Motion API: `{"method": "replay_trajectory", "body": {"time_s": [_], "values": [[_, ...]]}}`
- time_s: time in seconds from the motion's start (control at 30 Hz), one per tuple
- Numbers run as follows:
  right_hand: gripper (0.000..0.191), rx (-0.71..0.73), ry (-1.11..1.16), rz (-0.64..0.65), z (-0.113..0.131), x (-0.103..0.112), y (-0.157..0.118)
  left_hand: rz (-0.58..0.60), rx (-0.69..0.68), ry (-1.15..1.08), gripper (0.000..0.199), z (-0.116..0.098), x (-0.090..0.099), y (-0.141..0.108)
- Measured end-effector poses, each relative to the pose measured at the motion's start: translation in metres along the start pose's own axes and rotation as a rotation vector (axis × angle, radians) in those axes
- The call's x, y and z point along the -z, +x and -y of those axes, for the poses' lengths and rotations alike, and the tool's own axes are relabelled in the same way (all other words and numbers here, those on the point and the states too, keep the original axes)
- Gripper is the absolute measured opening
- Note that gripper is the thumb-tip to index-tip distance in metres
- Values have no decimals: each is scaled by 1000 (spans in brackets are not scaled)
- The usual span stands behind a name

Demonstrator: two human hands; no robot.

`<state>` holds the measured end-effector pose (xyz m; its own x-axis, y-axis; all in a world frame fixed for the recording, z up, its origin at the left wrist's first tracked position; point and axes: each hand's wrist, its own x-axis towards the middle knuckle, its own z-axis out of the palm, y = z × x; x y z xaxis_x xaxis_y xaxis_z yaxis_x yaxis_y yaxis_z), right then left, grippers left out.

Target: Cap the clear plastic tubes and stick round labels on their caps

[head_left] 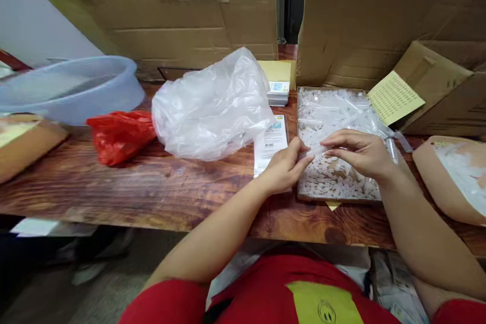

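A small clear plastic piece, tube-like in shape, (pixel 316 151) spans the gap between my two hands. My left hand (pixel 289 163) pinches its left end. On the right end, the thumb and fingers of my right hand (pixel 355 151) are closed. Below them lies a shallow cardboard tray (pixel 300 197), holding many small white pieces (pixel 334 182) and longer clear plastic tubes (pixel 322 104). A white printed card (pixel 274 137) rests on the table just beyond my left hand, which partly covers it.
A crumpled clear plastic bag (pixel 212 106) and a red bag (pixel 119 136) sit to the left, before a blue basin (pixel 114 91). Stacked cards (pixel 279 98) stand behind. At right are a yellow printed sheet (pixel 395 97) and a cut-open tan container (pixel 429 162).
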<state>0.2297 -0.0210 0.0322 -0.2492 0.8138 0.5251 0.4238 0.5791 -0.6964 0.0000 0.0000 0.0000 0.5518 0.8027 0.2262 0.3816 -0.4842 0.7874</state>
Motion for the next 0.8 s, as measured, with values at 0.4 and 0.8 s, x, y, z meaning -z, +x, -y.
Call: {"method": "replay_trajectory", "body": {"time_s": [0.4, 0.8], "values": [[33, -100, -28, 28, 0, -11, -1, -19, -62, 97, 19, 1, -1, 0], [55, -396, -79, 248, 3, -11, -4, 15, -118, 76, 16, 1, -5, 1]]}}
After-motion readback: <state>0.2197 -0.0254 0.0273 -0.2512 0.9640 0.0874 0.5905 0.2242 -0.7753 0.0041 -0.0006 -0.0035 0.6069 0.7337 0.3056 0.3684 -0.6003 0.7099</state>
